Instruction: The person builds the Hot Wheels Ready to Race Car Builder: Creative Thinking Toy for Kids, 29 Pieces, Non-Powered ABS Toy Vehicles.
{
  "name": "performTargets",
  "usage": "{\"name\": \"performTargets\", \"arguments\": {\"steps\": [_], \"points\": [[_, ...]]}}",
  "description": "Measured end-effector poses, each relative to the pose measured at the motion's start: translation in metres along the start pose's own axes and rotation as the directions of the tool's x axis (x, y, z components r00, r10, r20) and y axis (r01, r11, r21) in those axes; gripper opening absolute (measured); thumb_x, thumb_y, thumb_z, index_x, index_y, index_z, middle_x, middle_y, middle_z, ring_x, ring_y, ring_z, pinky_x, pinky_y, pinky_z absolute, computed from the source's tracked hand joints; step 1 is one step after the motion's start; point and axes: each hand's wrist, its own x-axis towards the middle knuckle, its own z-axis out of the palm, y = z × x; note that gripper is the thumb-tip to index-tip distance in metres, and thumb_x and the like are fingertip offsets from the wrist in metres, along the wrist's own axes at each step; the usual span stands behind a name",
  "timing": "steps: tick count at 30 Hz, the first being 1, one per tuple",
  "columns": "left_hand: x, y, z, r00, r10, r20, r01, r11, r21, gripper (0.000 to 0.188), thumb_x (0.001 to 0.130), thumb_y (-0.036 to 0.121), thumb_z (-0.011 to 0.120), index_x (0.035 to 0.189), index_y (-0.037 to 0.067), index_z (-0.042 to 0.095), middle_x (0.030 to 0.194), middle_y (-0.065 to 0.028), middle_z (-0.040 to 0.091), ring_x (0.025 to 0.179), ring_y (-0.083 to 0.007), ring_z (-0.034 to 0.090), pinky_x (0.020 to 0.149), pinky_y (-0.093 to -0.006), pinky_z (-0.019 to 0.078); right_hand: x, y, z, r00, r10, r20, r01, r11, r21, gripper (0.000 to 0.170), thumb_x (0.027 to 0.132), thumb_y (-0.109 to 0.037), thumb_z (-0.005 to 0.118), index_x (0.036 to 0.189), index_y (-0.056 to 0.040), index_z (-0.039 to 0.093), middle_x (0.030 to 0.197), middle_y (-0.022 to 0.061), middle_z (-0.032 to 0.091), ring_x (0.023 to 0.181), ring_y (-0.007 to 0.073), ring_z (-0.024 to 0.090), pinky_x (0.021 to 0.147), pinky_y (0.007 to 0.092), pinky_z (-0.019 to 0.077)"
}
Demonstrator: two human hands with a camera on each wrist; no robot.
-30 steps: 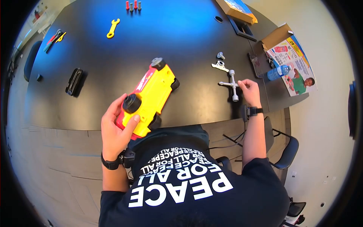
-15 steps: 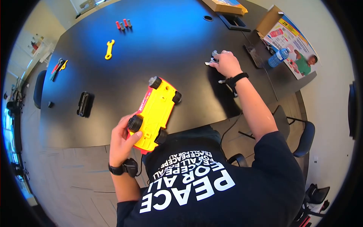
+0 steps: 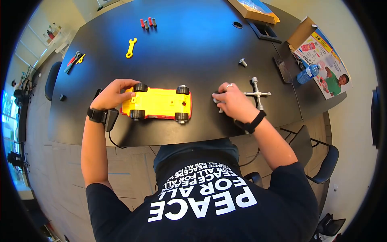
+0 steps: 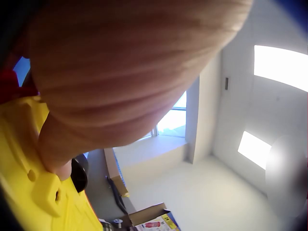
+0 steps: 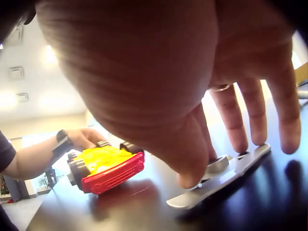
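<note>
A toy car [image 3: 157, 104] lies upside down near the table's front edge, yellow underside up and four black wheels showing. At its left end the left hand [image 3: 109, 96] grips it; in the left wrist view the thumb presses on the yellow underside [image 4: 45, 192]. To the car's right, the right hand [image 3: 236, 103] is low over the table. The right wrist view shows its thumb and fingers pinching a flat silver-grey piece [image 5: 226, 178], with shadow beneath. A grey cross-shaped wrench [image 3: 258, 93] rests just right of that hand.
A grey bolt [image 3: 242, 62] lies behind the right hand. Farther back are a yellow wrench [image 3: 131, 48] and several red and grey pegs [image 3: 148, 23]. Pliers and tools [image 3: 73, 61] sit at left; a water bottle [image 3: 308, 74] and printed box [image 3: 322, 60] stand at right.
The left hand has turned the car from slanted to level, lower over the table. The right hand has gone from the wrench to the flat piece and brought it left, toward the car.
</note>
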Motion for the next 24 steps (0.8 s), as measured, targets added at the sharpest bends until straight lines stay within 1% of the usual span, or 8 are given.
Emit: {"name": "performTargets", "arguments": {"steps": [4,8,10,11,14,18,20,24], "points": [[0.024,0.004,-0.004,0.999,0.019,0.051,-0.019,1.0,0.0,0.044,0.1,0.004,0.074,0.144,-0.003,0.07,0.126,-0.0106,0.079,0.115,-0.0176,0.071,0.108,-0.0347,0.0543,-0.019,-0.032,0.017,0.993,-0.039,-0.116,0.042,0.999,0.019,0.024,0.088,-0.009,0.079,0.112,-0.0054,0.082,0.111,0.0112,0.069,0.114,0.0346,0.063,0.1,0.0457,0.0561],[0.018,0.04,0.012,0.987,0.089,-0.134,-0.043,0.949,0.312,0.051,0.098,0.002,0.074,0.148,0.005,0.069,0.141,-0.0109,0.074,0.131,-0.0223,0.068,0.113,-0.0387,0.0512,-0.021,-0.055,0.024,0.985,-0.026,-0.172,0.038,0.997,0.071,0.025,0.085,-0.01,0.079,0.109,-0.0045,0.077,0.109,0.0121,0.069,0.112,0.0356,0.063,0.099,0.0457,0.0561],[0.008,0.051,0.031,0.729,0.537,-0.425,-0.114,0.707,0.698,0.049,0.095,0.006,0.08,0.143,0.005,0.071,0.14,-0.0135,0.073,0.126,-0.0261,0.069,0.109,-0.0403,0.0518,-0.018,-0.058,0.028,0.972,0.026,-0.234,0.018,0.983,0.185,0.027,0.083,-0.011,0.079,0.108,-0.005,0.072,0.107,0.0127,0.069,0.11,0.037,0.064,0.098,0.0459,0.0556],[-0.005,0.068,0.048,0.622,0.576,-0.53,-0.066,0.714,0.697,0.046,0.091,0.008,0.084,0.136,0.005,0.072,0.133,-0.0139,0.073,0.115,-0.0269,0.069,0.104,-0.04,0.0537,-0.016,-0.062,0.029,0.972,0.032,-0.232,0.013,0.982,0.188,0.027,0.083,-0.011,0.079,0.108,-0.005,0.072,0.107,0.0127,0.069,0.11,0.037,0.064,0.098,0.0459,0.0556],[-0.049,0.087,0.119,0.596,0.164,-0.786,-0.057,0.985,0.162,0.05,0.095,0.014,0.087,0.139,0.002,0.067,0.121,-0.011,0.067,0.096,-0.0131,0.065,0.08,-0.0281,0.0569,-0.001,-0.078,0.025,0.932,-0.005,-0.363,0.116,0.951,0.285,0.028,0.083,-0.011,0.079,0.109,-0.0047,0.07,0.109,0.0129,0.07,0.109,0.0374,0.064,0.096,0.0463,0.0552],[-0.077,0.065,0.188,0.701,-0.166,-0.694,-0.103,0.939,-0.329,0.076,0.096,0.012,0.087,0.159,0.001,0.045,0.144,-0.0151,0.055,0.092,-0.0118,0.064,0.063,-0.0204,0.0538,0.013,-0.098,0.033,0.9,-0.067,-0.43,0.213,0.929,0.302,0.032,0.082,-0.012,0.081,0.111,-0.0056,0.069,0.114,0.0126,0.072,0.11,0.0359,0.064,0.094,0.0465,0.0535],[-0.083,0.06,0.204,0.722,-0.265,-0.64,-0.123,0.86,-0.495,0.078,0.098,0.012,0.086,0.161,0.0,0.042,0.146,-0.0163,0.055,0.093,-0.0116,0.065,0.066,-0.0221,0.0556,0.017,-0.105,0.039,0.905,-0.098,-0.413,0.181,0.969,0.169,0.033,0.081,-0.016,0.083,0.11,-0.0075,0.07,0.114,0.0113,0.072,0.112,0.0331,0.064,0.095,0.0467,0.0497],[-0.092,0.051,0.217,0.742,-0.246,-0.624,-0.107,0.875,-0.472,0.077,0.1,0.012,0.082,0.163,0.001,0.039,0.154,-0.0182,0.049,0.1,-0.0112,0.065,0.062,-0.0213,0.0596,0.018,-0.109,0.047,0.923,-0.075,-0.377,0.115,0.99,0.085,0.036,0.08,-0.018,0.085,0.112,-0.0101,0.072,0.127,0.0097,0.068,0.118,0.0328,0.061,0.098,0.0476,0.0443]]}}
